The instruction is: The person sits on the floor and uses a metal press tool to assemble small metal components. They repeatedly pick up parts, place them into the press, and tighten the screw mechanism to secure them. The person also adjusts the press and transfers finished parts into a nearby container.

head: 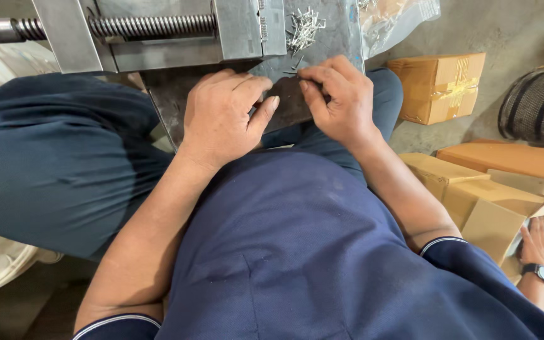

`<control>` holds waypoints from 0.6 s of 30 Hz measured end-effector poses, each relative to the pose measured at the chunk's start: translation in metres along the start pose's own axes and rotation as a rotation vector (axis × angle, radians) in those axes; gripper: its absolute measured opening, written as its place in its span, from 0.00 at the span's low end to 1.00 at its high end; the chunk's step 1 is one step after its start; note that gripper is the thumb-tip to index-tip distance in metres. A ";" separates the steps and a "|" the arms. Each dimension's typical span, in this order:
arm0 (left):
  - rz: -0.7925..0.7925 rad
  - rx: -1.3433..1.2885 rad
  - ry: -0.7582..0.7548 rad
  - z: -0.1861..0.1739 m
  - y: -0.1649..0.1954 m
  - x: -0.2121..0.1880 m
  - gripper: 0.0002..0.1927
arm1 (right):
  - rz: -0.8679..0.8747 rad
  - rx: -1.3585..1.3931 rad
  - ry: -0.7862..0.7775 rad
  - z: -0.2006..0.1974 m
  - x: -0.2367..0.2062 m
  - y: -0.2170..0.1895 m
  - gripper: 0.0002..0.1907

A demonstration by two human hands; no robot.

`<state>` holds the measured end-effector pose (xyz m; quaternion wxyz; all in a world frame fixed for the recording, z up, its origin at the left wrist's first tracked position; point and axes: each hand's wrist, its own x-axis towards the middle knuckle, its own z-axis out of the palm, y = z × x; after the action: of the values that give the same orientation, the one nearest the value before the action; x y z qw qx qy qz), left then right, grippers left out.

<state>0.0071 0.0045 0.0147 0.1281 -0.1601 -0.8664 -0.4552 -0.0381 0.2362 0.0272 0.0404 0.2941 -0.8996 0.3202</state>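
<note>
Brown cardboard boxes (439,85) sit right of both hands (284,107) pinching pins (303,28).

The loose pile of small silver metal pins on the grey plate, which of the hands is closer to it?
Right. The right hand sits just below the pile of small silver metal pins, fingertips pinching near it; the left hand lies further down and to the left.

Both forearms reach forward, bare. The left hand (221,116) lies knuckles up, fingers curled; the right hand (338,101) pinches its fingertips together.
</note>
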 end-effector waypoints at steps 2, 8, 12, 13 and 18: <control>0.004 0.001 -0.001 0.000 0.001 0.000 0.09 | 0.006 -0.005 -0.007 0.000 -0.003 -0.002 0.09; 0.008 0.011 -0.013 0.000 0.001 -0.001 0.09 | -0.059 -0.124 -0.035 -0.001 -0.001 -0.003 0.07; 0.010 0.010 -0.006 0.001 0.000 -0.003 0.09 | 0.018 -0.134 -0.118 -0.003 0.004 -0.002 0.05; 0.012 0.009 -0.003 0.001 -0.001 -0.004 0.09 | 0.023 -0.134 -0.129 -0.003 0.007 0.000 0.05; 0.019 0.007 -0.001 0.001 0.001 -0.003 0.11 | 0.013 -0.136 -0.159 -0.005 0.010 0.000 0.05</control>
<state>0.0101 0.0053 0.0136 0.1325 -0.1679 -0.8666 -0.4509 -0.0467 0.2341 0.0338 -0.0133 0.3091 -0.9216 0.2345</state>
